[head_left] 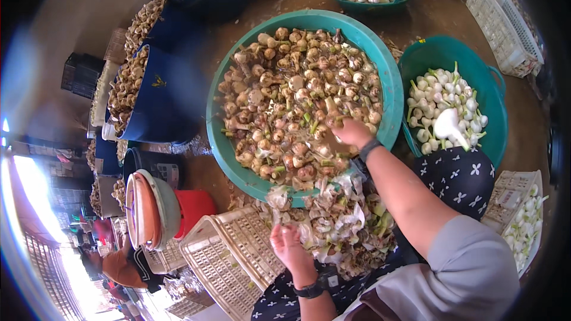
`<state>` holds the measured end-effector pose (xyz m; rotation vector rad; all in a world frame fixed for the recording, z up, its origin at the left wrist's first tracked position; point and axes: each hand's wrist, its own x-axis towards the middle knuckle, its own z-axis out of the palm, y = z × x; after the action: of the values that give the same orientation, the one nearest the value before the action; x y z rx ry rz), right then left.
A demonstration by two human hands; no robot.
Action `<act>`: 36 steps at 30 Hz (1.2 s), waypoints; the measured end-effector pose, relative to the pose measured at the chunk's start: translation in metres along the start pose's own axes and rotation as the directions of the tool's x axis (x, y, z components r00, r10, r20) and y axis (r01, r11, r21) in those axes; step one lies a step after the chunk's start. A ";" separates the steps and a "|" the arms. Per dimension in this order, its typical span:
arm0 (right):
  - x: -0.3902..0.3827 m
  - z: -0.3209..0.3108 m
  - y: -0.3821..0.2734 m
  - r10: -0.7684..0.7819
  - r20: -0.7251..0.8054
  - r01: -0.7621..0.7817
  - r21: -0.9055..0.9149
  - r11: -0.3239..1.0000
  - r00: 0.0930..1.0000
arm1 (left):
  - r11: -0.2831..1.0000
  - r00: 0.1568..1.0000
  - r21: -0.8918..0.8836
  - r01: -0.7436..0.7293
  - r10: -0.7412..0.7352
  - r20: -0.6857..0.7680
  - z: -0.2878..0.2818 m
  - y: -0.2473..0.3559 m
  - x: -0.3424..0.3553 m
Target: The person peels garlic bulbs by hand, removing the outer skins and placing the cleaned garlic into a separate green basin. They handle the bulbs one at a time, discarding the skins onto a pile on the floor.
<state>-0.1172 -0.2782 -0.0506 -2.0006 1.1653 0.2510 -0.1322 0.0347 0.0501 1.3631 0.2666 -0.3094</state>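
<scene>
My right hand [352, 132] reaches into the large teal tub [389, 83] of muddy, unpeeled garlic [297, 83], its fingers closed on a brown bulb [331, 107]. My left hand [288, 248] is raised above a pile of papery peelings and stems [351, 226] at the tub's near edge, fingers loosely bent and apart, holding nothing visible. To the right, a green basket [496, 131] holds white peeled bulbs [437, 95]; one larger white bulb with a stem [452, 125] appears over its near part, though whether it rests there is unclear.
Blue tubs [146, 101] of garlic line the left, above stacked buckets [151, 208] and white crates [232, 249]. A teal basin [366, 3] of peeled bulbs stands at the back. More crates [499, 30] sit right, one [496, 205] with peeled garlic. Another person [122, 264] is at lower left.
</scene>
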 end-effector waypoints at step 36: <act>-0.209 0.040 -0.034 -0.510 0.437 -0.340 0.899 0.277 0.741 | 0.966 0.974 0.223 -0.129 0.081 0.211 0.002 0.002 -0.019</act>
<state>-0.1987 -0.1054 0.0494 -0.6578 0.4130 0.1080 -0.1495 0.0347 0.0593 1.5610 -0.0129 -0.3956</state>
